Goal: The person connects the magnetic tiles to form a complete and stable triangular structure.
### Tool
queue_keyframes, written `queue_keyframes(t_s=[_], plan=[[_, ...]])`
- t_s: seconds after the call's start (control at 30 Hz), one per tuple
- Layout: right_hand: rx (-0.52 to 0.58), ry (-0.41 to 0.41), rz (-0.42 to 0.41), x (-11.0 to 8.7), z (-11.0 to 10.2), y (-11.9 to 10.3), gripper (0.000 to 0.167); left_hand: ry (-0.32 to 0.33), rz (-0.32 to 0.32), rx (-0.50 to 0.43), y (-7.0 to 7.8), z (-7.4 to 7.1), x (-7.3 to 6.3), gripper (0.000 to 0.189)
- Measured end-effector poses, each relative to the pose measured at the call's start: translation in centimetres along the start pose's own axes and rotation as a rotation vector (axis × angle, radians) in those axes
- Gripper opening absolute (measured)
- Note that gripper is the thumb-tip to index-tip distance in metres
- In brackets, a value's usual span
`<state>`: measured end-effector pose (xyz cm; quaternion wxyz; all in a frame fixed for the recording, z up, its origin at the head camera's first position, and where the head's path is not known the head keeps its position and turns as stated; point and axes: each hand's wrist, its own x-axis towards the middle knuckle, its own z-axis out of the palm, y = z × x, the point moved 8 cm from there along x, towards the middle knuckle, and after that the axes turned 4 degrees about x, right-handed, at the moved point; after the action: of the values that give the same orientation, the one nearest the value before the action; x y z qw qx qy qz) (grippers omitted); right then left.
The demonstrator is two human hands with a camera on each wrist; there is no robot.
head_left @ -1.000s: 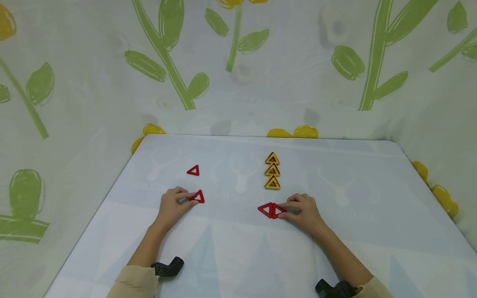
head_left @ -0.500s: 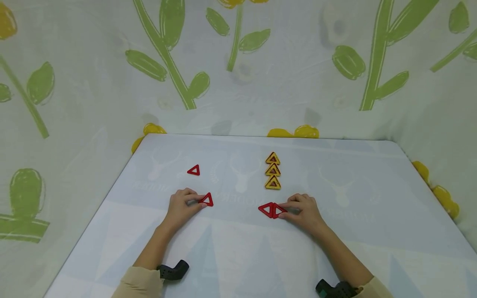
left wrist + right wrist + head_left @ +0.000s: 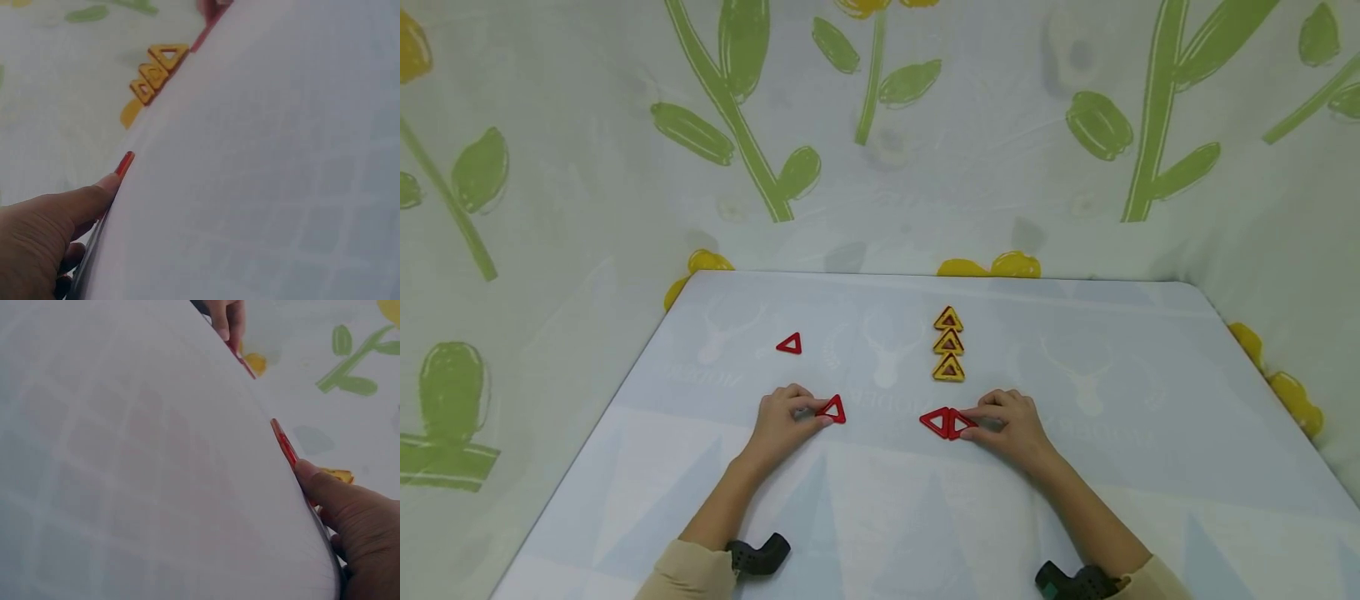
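My left hand [image 3: 781, 427] pinches a hollow red triangle piece [image 3: 841, 410] between thumb and fingers, low over the table. In the left wrist view only a thin red edge [image 3: 124, 164] of that piece sticks out past the thumb. To the right, my right hand [image 3: 1017, 429] pinches another red triangle [image 3: 952, 424] at its outer tip. Its flat side lies against the flat side of a further red triangle [image 3: 944, 423], so the pair makes a diamond. The right wrist view shows the pair edge-on as a red strip [image 3: 286, 445].
Farther back on the white patterned table [image 3: 880, 508] lies a single red triangle [image 3: 798, 342]. Three yellow triangles with dark centres [image 3: 948, 367] form a column beyond the red pair. A leaf-printed cloth [image 3: 962, 192] hangs behind the table.
My left hand has carried its red triangle to the right and slightly nearer me, towards the red pair. My right hand and the other pieces have stayed put.
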<state>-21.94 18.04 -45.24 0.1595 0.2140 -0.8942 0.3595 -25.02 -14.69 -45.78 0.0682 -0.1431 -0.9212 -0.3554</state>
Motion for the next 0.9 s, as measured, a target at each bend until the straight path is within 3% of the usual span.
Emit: queue_keyframes(t_s=[0.23,0.5,0.9], plan=[[-0.006,-0.008,0.014,-0.1,0.0,-0.1,0.029,0.019,0.007,-0.007,0.9,0.6,-0.2,0.025],[-0.002,0.001,0.011,0.0,-0.1,-0.3,0.03,0.055,0.058,0.013,2.3,1.3,-0.4,0.026],[0.0,-0.005,0.02,0.1,-0.2,-0.4,0.029,0.043,0.103,0.04,4.1,3.0,-0.6,0.024]])
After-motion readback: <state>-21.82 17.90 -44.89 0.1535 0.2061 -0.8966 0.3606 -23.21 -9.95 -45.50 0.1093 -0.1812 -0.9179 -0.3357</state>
